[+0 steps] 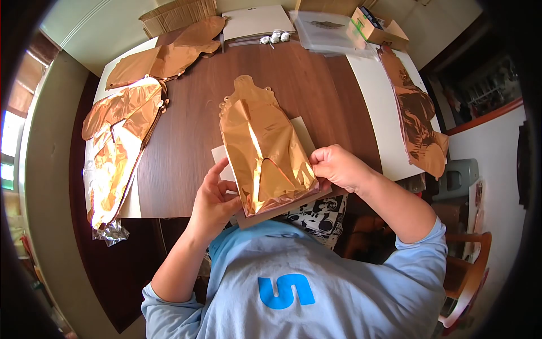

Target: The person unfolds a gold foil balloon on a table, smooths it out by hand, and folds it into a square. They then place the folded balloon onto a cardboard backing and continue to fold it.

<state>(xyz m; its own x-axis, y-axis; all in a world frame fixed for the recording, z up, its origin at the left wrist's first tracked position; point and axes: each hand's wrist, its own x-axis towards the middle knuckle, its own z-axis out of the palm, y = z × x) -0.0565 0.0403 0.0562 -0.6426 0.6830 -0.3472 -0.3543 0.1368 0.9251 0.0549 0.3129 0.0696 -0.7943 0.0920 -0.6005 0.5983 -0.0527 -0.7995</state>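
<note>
A flat, folded gold foil balloon point(259, 141) lies in front of me at the table's near edge, its narrow tabbed end pointing away. Under it shows a pale cardboard sheet point(305, 135), turned at an angle. My left hand point(214, 198) grips the balloon's near left edge, thumb on the near side and fingers along the side. At the near right corner, my right hand point(341, 168) pinches the foil between thumb and fingers. The foil is creased, with a dark curved line near the bottom; its underside is hidden.
More flat gold foil balloons lie on the left point(124, 141), the far left point(164, 59) and the right point(412, 110) of the brown table point(186, 130). At the back are white ribbon rolls point(275, 37), clear plastic sheets point(324, 31) and an open box point(378, 31). A wooden chair point(466, 271) stands at right.
</note>
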